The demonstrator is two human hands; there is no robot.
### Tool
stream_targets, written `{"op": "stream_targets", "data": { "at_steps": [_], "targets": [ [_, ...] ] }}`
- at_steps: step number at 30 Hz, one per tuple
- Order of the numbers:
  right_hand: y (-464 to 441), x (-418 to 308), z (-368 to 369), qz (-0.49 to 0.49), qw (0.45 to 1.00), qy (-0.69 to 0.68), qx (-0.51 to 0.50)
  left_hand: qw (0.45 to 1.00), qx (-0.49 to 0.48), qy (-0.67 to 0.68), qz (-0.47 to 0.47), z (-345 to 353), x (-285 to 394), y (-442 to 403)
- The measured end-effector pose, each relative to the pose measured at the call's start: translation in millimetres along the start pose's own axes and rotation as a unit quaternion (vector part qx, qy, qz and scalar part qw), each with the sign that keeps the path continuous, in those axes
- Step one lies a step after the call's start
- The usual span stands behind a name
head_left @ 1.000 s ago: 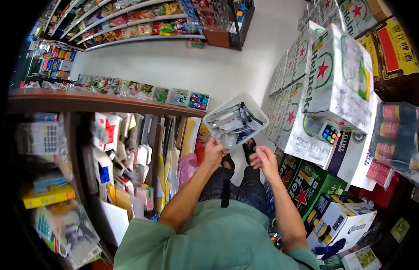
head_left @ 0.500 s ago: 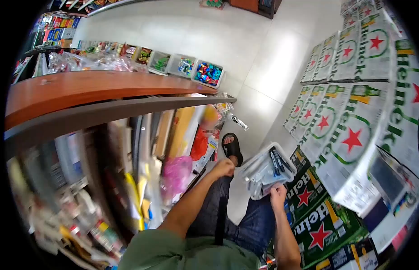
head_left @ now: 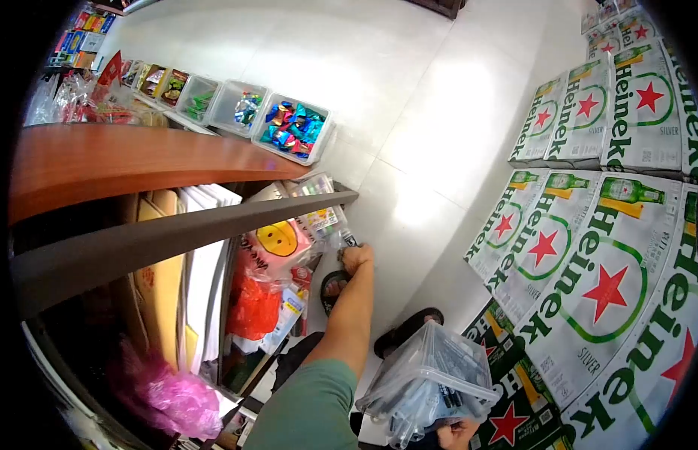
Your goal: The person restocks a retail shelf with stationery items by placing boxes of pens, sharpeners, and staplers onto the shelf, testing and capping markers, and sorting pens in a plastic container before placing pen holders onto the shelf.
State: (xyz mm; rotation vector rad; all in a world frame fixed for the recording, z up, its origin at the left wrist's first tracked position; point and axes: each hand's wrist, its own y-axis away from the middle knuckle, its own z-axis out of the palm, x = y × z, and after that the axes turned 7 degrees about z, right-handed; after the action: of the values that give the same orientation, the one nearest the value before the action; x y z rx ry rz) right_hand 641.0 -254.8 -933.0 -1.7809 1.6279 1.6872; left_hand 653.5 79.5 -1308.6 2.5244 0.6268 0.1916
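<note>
My left hand (head_left: 357,259) reaches out past the shelf end with curled fingers. It closes at a clear plastic packet (head_left: 341,238) with a dark part that hangs at the shelf's edge; the fingertips are partly hidden. Low in the view, my right hand (head_left: 458,433) grips the near side of a clear plastic bin (head_left: 476,391). Inside that bin lie dark and pale pens (head_left: 450,396) and clear wrapped items. The bin is tilted above my feet.
Stacked Heineken cartons (head_left: 608,292) line the right. At left, a shelf with a brown top (head_left: 154,154) and grey rail (head_left: 199,231) holds envelopes (head_left: 161,277), a red bag (head_left: 251,304) and a pink bag (head_left: 172,397). Candy bins (head_left: 296,127) stand beyond on the tiled floor (head_left: 394,90).
My left hand has moved from above my leg to the packet at the shelf end. The bin is nearer to me and lower in view. My head has turned and come closer to the shelf.
</note>
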Motion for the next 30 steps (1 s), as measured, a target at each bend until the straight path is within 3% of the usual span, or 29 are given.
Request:
{"op": "stream_targets", "data": {
  "at_steps": [1,2,4,5,7,8,9,10,13,14,16,18,19,22,26,28,30],
  "targets": [
    [22,47,-31,0.144,0.976,0.037,-0.16,1.0,-0.023,0.009,0.006,0,-1,2],
    [18,37,-28,0.145,0.976,0.038,-0.159,0.999,-0.046,0.019,0.012,2,-3,3],
    [5,7,-13,0.069,0.997,0.019,0.018,0.984,-0.124,-0.031,0.126,-6,-13,7],
    [-2,-16,-8,0.117,0.993,-0.034,0.005,0.984,-0.121,-0.033,0.124,-6,-21,7],
    [9,6,-8,0.13,0.984,-0.117,0.019,0.916,-0.224,0.122,0.31,-7,-40,22],
    [2,-7,-4,0.058,0.994,-0.097,-0.006,0.897,-0.212,0.151,0.356,-47,-30,52],
    [4,-7,-3,0.051,0.996,-0.062,0.031,0.876,-0.202,0.175,0.401,-100,-14,83],
    [3,-18,-5,0.054,0.998,-0.019,0.005,0.869,-0.216,0.199,0.398,-129,-10,94],
    [2,-61,-4,0.084,0.994,-0.067,-0.037,0.842,-0.205,0.279,0.413,-259,10,144],
    [3,-81,-5,0.088,0.993,-0.065,-0.046,0.841,-0.237,0.323,0.363,-320,20,175],
    [13,-97,-10,0.138,0.985,-0.081,-0.063,0.781,-0.252,0.394,0.414,-415,23,222],
    [20,-129,-18,0.16,0.975,-0.127,-0.084,0.744,-0.3,0.389,0.453,-497,19,271],
    [23,-149,-24,0.143,0.976,-0.14,-0.089,0.639,-0.229,0.362,0.639,-510,10,275],
    [32,-216,-48,0.132,0.971,-0.146,-0.133,0.575,-0.281,0.274,0.717,-574,1,336],
    [46,-301,-78,0.05,0.981,-0.112,-0.153,0.548,-0.224,0.222,0.775,-601,6,392],
    [54,-332,-91,0.034,0.984,-0.092,-0.15,0.562,-0.148,0.212,0.786,-609,12,415],
    [56,-350,-100,0.003,0.983,-0.076,-0.167,0.56,-0.142,0.166,0.799,-610,16,428]
  ]
}}
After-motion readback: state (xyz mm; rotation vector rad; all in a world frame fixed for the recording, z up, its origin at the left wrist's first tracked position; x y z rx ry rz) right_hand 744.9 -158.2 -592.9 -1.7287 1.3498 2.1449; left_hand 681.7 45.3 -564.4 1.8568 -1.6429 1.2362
